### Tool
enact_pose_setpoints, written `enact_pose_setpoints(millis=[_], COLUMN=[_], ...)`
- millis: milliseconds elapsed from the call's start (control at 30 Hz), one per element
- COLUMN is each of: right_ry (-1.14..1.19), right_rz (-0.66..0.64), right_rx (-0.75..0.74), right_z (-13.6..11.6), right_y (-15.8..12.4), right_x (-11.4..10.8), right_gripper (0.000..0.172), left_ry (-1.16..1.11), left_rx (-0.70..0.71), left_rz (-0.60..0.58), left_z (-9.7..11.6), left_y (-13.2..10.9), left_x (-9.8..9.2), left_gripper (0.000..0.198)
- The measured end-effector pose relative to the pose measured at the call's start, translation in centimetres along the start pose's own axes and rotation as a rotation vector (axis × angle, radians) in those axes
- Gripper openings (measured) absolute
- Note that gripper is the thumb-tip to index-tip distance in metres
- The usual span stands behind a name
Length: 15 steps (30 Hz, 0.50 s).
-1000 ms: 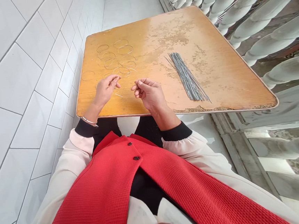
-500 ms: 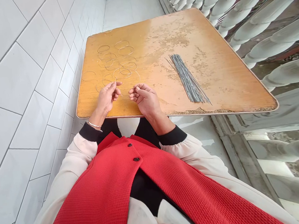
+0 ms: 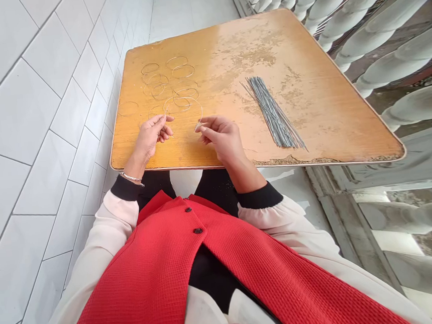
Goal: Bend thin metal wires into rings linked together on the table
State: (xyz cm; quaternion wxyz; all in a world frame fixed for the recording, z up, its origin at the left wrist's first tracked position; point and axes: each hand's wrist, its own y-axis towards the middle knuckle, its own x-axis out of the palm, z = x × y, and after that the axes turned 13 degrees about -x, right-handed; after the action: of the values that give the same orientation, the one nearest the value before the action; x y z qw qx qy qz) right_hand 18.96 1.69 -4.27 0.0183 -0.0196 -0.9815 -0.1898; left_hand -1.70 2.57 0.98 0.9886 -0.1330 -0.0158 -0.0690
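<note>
My left hand (image 3: 149,138) and my right hand (image 3: 223,139) hover above the near edge of a worn orange wooden table top (image 3: 228,45). Both pinch the ends of a thin silver wire (image 3: 182,98), which curves up between them in a loop. Just beyond my hands lie several loose wire rings (image 3: 167,80), some overlapping. A bundle of straight grey wires (image 3: 274,114) lies to the right of my right hand, out of its reach by a short gap.
A white tiled wall (image 3: 46,121) runs along the left of the table. A white baluster railing (image 3: 378,32) stands on the right. Below the table are a tiled floor and my red waistcoat.
My hands have moved apart, and my right hand has shifted right and forward. The wire between them now shows as a wide loop. The rings and bundle stay in place.
</note>
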Motion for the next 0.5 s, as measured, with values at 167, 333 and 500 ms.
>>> enact_pose_setpoints(millis=[167,333,500], right_ry=[-0.447,-0.703,-0.777], right_rz=[-0.077,-0.296,-0.371], right_rx=[-0.44,-0.647,-0.643], right_z=[0.4,-0.3,0.3], right_y=[0.0,-0.1,-0.1], right_x=[-1.1,-1.6,-1.5], right_gripper=[0.028,0.024,0.023], left_ry=[0.044,0.033,-0.016], left_rx=[-0.042,-0.084,-0.075], left_rz=[-0.03,-0.088,-0.058], left_z=[0.5,0.4,-0.4], left_y=[-0.4,-0.7,-0.5], left_x=[0.1,0.0,-0.4], left_gripper=[0.027,0.02,0.025])
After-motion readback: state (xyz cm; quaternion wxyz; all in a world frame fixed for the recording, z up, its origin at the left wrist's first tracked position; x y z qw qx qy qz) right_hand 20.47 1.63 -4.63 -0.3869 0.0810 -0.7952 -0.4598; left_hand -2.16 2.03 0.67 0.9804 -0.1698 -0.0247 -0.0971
